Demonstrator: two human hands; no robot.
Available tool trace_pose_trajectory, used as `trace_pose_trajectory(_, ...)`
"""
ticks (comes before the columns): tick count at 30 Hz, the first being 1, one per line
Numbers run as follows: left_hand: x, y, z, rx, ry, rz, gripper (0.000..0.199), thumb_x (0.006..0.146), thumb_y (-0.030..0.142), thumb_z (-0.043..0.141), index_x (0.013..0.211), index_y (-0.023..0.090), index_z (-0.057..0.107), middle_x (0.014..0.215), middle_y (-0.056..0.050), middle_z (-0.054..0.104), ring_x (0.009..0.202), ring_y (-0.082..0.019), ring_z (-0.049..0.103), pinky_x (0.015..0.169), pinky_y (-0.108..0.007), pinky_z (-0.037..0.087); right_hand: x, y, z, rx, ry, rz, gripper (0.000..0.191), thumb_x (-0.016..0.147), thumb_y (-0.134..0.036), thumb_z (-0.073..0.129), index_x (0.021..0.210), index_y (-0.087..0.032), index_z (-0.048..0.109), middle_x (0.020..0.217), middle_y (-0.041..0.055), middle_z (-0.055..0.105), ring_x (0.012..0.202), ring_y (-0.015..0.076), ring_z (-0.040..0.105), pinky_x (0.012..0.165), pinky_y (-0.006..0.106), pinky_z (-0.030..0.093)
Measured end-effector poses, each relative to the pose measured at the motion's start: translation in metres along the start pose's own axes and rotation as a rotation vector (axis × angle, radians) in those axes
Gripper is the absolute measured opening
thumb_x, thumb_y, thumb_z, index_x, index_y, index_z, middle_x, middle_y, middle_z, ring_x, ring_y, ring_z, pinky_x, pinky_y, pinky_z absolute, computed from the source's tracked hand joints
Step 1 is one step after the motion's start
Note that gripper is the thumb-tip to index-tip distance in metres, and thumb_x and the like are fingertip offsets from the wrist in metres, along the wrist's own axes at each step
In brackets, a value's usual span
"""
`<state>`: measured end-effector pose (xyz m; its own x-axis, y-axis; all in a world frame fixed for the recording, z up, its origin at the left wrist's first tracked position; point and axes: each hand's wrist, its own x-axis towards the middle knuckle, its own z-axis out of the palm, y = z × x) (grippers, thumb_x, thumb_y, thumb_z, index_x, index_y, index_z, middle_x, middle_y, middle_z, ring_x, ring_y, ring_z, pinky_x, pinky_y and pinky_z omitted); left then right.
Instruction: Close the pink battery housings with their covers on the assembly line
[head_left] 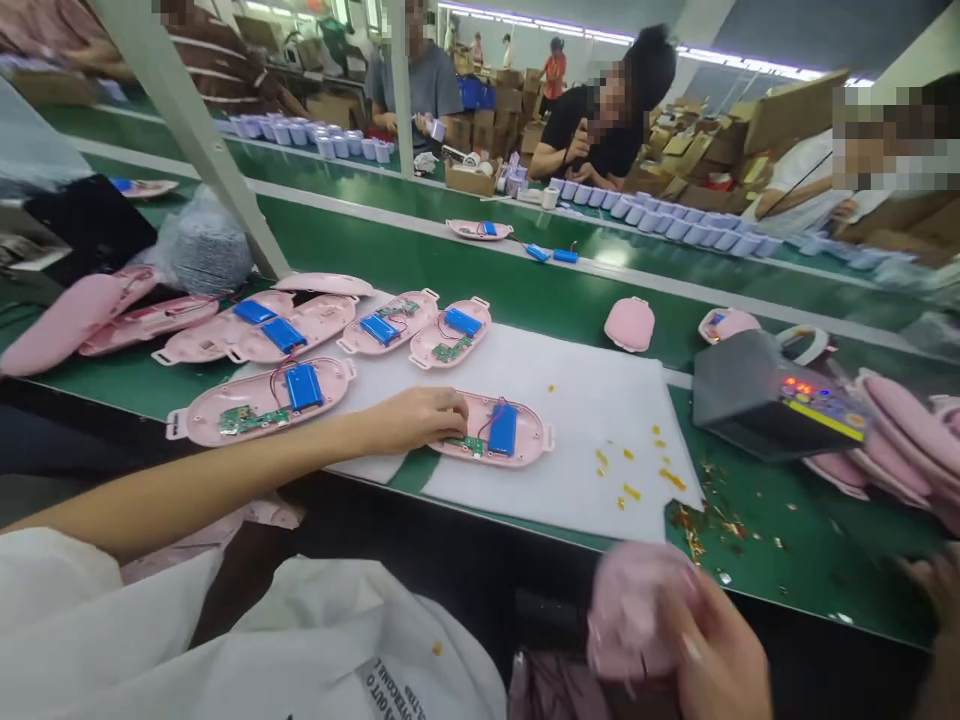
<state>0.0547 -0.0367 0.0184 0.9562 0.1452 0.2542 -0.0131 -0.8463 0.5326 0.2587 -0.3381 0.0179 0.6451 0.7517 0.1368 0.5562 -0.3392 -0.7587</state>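
Note:
My left hand (424,418) rests on the left end of a pink oval shell (531,440), its fingers bent down over a green circuit board (471,446). A blue battery (502,428) with thin red wires sits in that shell, which lies on a white foam sheet (577,400). At the lower right, off the bench edge, my right hand (716,640) grips a pink shell piece (634,610), blurred by motion. Another open shell (262,400) with a board and battery lies beyond my left forearm.
Several open pink shells (382,325) line the back left. A grey device (772,400) with a red display stands at the right, beside stacked pink shells (900,430). Yellow scraps (630,492) dot the foam. A slanted metal post (195,130) rises at left. People sit across the bench.

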Motion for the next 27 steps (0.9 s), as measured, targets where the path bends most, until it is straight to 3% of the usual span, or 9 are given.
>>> trace_pose_trajectory(3, -0.007, -0.005, 0.003, -0.28, 0.233, -0.093, 0.027, 0.097, 0.029, 0.051, 0.093, 0.016, 0.074, 0.087, -0.008, 0.069, 0.078, -0.015, 0.065, 0.075, -0.025, 0.05, 0.06, -0.042, 0.024, -0.057, -0.092, -0.093, 0.034, 0.092, -0.052, 0.052, 0.105, -0.025, 0.068, 0.097, 0.0048, 0.068, 0.085, 0.026, 0.062, 0.073, 0.037, 0.051)
trace_pose_trajectory(8, -0.016, -0.002, 0.004, -0.582, 0.588, -0.268, 0.026, 0.094, 0.033, 0.057, 0.097, 0.016, 0.077, 0.083, -0.006, 0.068, 0.07, -0.014, 0.067, 0.068, -0.024, 0.055, 0.148, -0.114, 0.08, -0.086, -0.441, -0.243, 0.036, 0.088, -0.046, 0.045, 0.091, -0.018, 0.068, 0.081, 0.0042, 0.065, 0.073, 0.0196, 0.056, 0.067, 0.03, 0.042)
trace_pose_trajectory(10, -0.019, 0.003, 0.002, -0.556, 0.685, -0.277, 0.02, 0.091, 0.032, 0.064, 0.095, 0.018, 0.078, 0.085, -0.006, 0.071, 0.075, -0.015, 0.067, 0.071, -0.025, 0.055, 0.158, -0.124, 0.096, 0.026, -0.378, -0.212, 0.035, 0.085, -0.047, 0.05, 0.083, -0.016, 0.065, 0.075, 0.0025, 0.061, 0.07, 0.0171, 0.053, 0.065, 0.028, 0.04)
trace_pose_trajectory(13, -0.022, 0.01, -0.005, -0.587, 0.739, -0.311, 0.01, 0.084, 0.025, 0.073, 0.087, 0.017, 0.078, 0.083, -0.005, 0.075, 0.076, -0.016, 0.067, 0.071, -0.025, 0.054, 0.155, -0.123, 0.109, 0.373, -0.008, -0.043, 0.033, 0.075, -0.048, 0.064, 0.077, -0.016, 0.057, 0.068, -0.0014, 0.054, 0.062, 0.0125, 0.047, 0.058, 0.023, 0.039)
trace_pose_trajectory(15, -0.023, 0.012, -0.009, -0.616, 0.738, -0.304, 0.008, 0.084, 0.022, 0.073, 0.084, 0.016, 0.077, 0.08, -0.004, 0.075, 0.072, -0.015, 0.067, 0.069, -0.024, 0.053, 0.145, -0.121, 0.112, 0.607, 0.152, 0.093, 0.035, 0.067, -0.043, 0.073, 0.079, -0.016, 0.054, 0.07, -0.002, 0.056, 0.062, 0.0113, 0.049, 0.056, 0.022, 0.042)
trace_pose_trajectory(19, -0.02, 0.015, -0.005, -0.408, 0.786, -0.19, 0.009, 0.086, 0.023, 0.071, 0.084, 0.018, 0.078, 0.083, -0.005, 0.071, 0.081, -0.016, 0.063, 0.079, -0.029, 0.054, 0.115, -0.124, 0.117, 0.801, 0.262, 0.188, 0.037, 0.063, -0.029, 0.08, 0.089, -0.016, 0.058, 0.091, 0.002, 0.063, 0.08, 0.015, 0.061, 0.066, 0.024, 0.053)
trace_pose_trajectory(22, -0.009, 0.02, 0.005, -0.333, 0.917, -0.181, 0.012, 0.087, 0.029, 0.07, 0.084, 0.022, 0.078, 0.108, -0.01, 0.063, 0.1, -0.021, 0.06, 0.087, -0.035, 0.054, 0.091, -0.13, 0.128, 0.845, 0.35, 0.134, 0.035, 0.077, -0.03, 0.071, 0.108, -0.019, 0.06, 0.115, 0.0061, 0.062, 0.106, 0.0201, 0.061, 0.083, 0.032, 0.057)
trace_pose_trajectory(24, -0.001, 0.021, 0.011, -0.475, 0.956, -0.207, 0.014, 0.086, 0.032, 0.071, 0.083, 0.02, 0.077, 0.115, -0.01, 0.06, 0.098, -0.02, 0.062, 0.085, -0.034, 0.055, 0.079, -0.13, 0.136, 0.87, 0.326, 0.11, 0.039, 0.084, -0.032, 0.065, 0.12, -0.02, 0.057, 0.125, 0.008, 0.059, 0.118, 0.0221, 0.057, 0.096, 0.039, 0.054)
trace_pose_trajectory(27, 0.005, 0.015, 0.015, -0.844, 0.855, -0.351, 0.03, 0.077, 0.035, 0.079, 0.097, 0.016, 0.068, 0.1, -0.007, 0.066, 0.072, -0.014, 0.065, 0.063, -0.026, 0.055, 0.071, -0.119, 0.144, 0.9, 0.296, 0.111, 0.043, 0.085, -0.034, 0.062, 0.125, -0.018, 0.055, 0.128, 0.0107, 0.056, 0.122, 0.0254, 0.055, 0.106, 0.048, 0.047)
